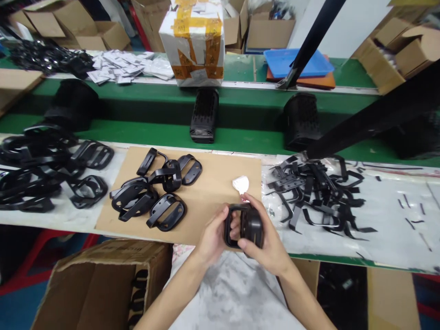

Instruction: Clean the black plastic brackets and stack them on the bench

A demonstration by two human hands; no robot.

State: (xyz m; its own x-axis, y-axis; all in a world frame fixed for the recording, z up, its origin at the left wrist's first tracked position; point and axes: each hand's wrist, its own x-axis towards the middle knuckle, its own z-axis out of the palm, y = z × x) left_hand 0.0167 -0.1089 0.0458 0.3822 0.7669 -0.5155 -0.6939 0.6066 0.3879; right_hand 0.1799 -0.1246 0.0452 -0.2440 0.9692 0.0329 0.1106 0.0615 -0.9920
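Both my hands hold one black plastic bracket (pixel 253 228) above the front edge of the cardboard sheet. My left hand (pixel 213 234) grips its left side, with fingertips showing through the opening. Around its right side, my right hand (pixel 270 243) is wrapped, thumb in front. Just beyond the hands lies a small white piece (pixel 240 184) whose kind I cannot make out. Left of them, several black oval brackets with bent straps (pixel 168 211) rest on the cardboard sheet (pixel 206 206). To the right is a pile of black bent strips (pixel 312 192).
More black brackets (pixel 30 169) are heaped at the far left. Two black slotted housings stand on the green conveyor (pixel 240 130). A taped white box (pixel 195 46) and a blue tray (pixel 295 62) sit behind it. A dark post (pixel 371 114) slants across the right. Below stands an open carton (pixel 89 284).
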